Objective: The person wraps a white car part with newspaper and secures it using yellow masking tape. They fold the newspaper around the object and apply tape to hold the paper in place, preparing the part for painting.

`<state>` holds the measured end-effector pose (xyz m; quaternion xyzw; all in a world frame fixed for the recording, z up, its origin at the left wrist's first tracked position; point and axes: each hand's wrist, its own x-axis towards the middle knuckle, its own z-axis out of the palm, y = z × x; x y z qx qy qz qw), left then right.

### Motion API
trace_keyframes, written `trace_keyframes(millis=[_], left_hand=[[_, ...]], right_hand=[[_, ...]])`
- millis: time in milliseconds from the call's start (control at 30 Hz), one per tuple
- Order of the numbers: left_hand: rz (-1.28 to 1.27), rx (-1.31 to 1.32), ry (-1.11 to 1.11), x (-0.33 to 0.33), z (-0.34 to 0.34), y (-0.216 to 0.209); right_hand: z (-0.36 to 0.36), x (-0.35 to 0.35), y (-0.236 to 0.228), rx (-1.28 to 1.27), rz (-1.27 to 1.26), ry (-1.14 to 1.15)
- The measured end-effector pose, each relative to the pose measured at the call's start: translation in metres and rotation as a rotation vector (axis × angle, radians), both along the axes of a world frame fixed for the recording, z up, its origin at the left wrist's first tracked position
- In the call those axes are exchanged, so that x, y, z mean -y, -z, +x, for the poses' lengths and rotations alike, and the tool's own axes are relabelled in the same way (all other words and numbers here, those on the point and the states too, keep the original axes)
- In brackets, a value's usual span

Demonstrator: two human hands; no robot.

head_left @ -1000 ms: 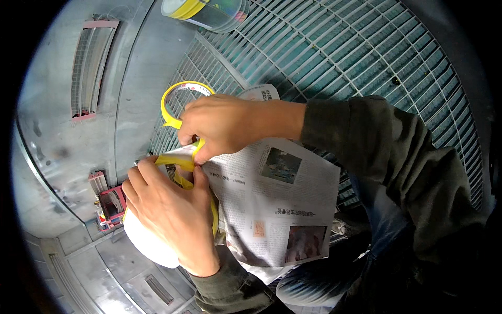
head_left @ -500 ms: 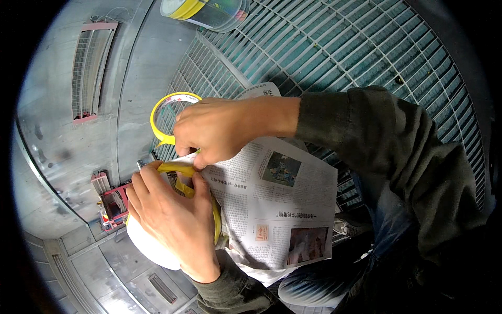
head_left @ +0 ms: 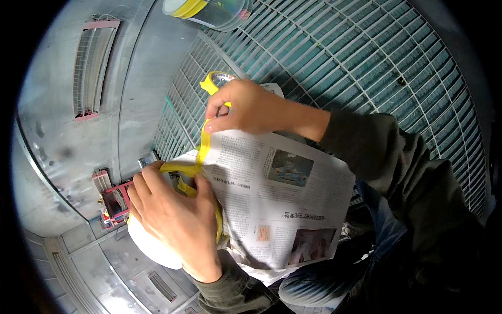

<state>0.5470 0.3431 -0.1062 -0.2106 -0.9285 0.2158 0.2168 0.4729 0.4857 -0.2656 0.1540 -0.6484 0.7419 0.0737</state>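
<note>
A white rounded piece (head_left: 151, 245), its kind unclear, is edged with yellow tape around a hole and has newspaper (head_left: 246, 204) attached at its right side. My left hand (head_left: 175, 220) grips its edge, thumb and fingers on either side of the hole. Above it, my right hand (head_left: 248, 107) is closed, thumb and finger pinching a strip of yellow tape (head_left: 203, 149) that stretches down to the taped edge near my left thumb. The roll of yellow tape (head_left: 224, 76) shows partly behind my right hand.
Metal grating (head_left: 345, 57) spans the far and right side. A clear tub (head_left: 209, 13) with yellow tape in it stands at the far edge. Grey metal panels (head_left: 157, 68) line the left, with a red-framed heater-like fixture (head_left: 97, 70) and a red container of items (head_left: 114, 204).
My right hand has moved up and away from my left, drawing out a length of yellow tape. The roll has turned and shifted right. My left hand stays in place.
</note>
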Motion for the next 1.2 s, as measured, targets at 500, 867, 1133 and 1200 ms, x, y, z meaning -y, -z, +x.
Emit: trace_keyframes(millis=[500,867,1133,1200], left_hand=[[0.014,-0.016,-0.017,0.001,0.0,0.001],[0.008,0.006,-0.051,0.003,0.002,0.001],[-0.013,0.001,-0.075,-0.001,0.003,0.0],[-0.021,0.004,-0.082,-0.004,0.002,0.0]], right_hand=[[0.013,0.041,0.02,-0.329,0.025,0.083],[0.007,0.031,0.021,-0.185,0.224,-0.137],[0.013,0.03,0.008,-0.272,-0.12,0.074],[0.008,0.033,0.01,-0.404,-0.082,0.184]])
